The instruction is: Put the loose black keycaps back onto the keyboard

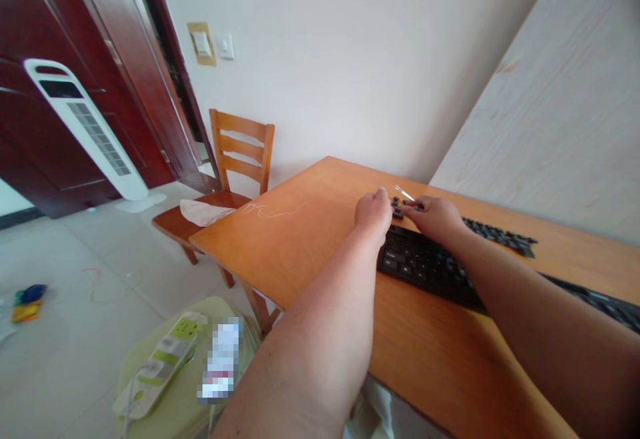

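A black keyboard [417, 262] lies on the wooden table, partly hidden under my right forearm. My right hand [436, 215] is closed over its far edge, around a thin silvery tool [404, 192] with a forked-looking tip that points up and left. Close by on the left, my left hand [373, 212] is curled shut at the keyboard's left end; its fingertips and anything in them are hidden. Small black keycaps [397, 209] sit between the two hands. More black keycaps [500, 235] are grouped in rows behind the keyboard.
The wooden table [300, 245] has a thin white string [275, 214] on its left part. A wooden chair [243, 152] holds a white cloth [205, 213]. On a pale green stool [135, 345] lie a power strip [163, 359] and a blurred phone-like object [221, 359]. A white tower fan [95, 132] stands left.
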A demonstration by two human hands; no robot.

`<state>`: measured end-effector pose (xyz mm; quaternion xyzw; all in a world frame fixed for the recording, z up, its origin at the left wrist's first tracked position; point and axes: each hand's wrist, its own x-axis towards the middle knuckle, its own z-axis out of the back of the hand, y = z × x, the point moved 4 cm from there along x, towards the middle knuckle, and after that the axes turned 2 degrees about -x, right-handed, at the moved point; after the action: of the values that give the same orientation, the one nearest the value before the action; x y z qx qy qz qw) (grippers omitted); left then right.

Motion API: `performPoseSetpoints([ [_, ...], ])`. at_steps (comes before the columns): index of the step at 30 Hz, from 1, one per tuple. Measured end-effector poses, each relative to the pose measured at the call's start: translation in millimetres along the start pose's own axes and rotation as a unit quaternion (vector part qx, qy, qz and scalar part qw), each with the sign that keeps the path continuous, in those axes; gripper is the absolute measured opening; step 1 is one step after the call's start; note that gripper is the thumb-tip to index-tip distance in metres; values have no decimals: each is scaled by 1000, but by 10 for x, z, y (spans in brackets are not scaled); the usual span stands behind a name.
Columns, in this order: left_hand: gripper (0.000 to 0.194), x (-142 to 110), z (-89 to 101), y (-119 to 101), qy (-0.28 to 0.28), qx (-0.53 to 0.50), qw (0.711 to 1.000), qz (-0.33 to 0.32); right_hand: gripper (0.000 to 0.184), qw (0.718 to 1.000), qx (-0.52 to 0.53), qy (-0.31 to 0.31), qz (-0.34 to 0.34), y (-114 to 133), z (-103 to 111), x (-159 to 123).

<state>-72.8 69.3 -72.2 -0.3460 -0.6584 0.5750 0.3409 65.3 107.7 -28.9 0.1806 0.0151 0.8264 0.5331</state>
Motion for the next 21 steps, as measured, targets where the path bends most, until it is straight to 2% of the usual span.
performPoseSetpoints([
  [4, 46, 0, -2, -6, 12, 22, 1000, -10, 38, 998, 50, -39, 0, 3, 194, -90],
  [6, 46, -13, 0, -11, 19, 37, 999, -13, 35, 993, 106, -58, -12, -16, 292, -164],
  [11, 45, -51, 7, -25, 35, 70, 996, -37, 28, 943, 321, -78, -50, -75, 504, -392],
  [17, 47, -72, 33, -35, 32, 78, 995, -51, 38, 936, 318, -131, -75, -176, 788, -580],
  [21, 44, -103, 83, -101, 6, 45, 998, -43, 40, 912, 373, -155, -72, -279, 864, -614],
])
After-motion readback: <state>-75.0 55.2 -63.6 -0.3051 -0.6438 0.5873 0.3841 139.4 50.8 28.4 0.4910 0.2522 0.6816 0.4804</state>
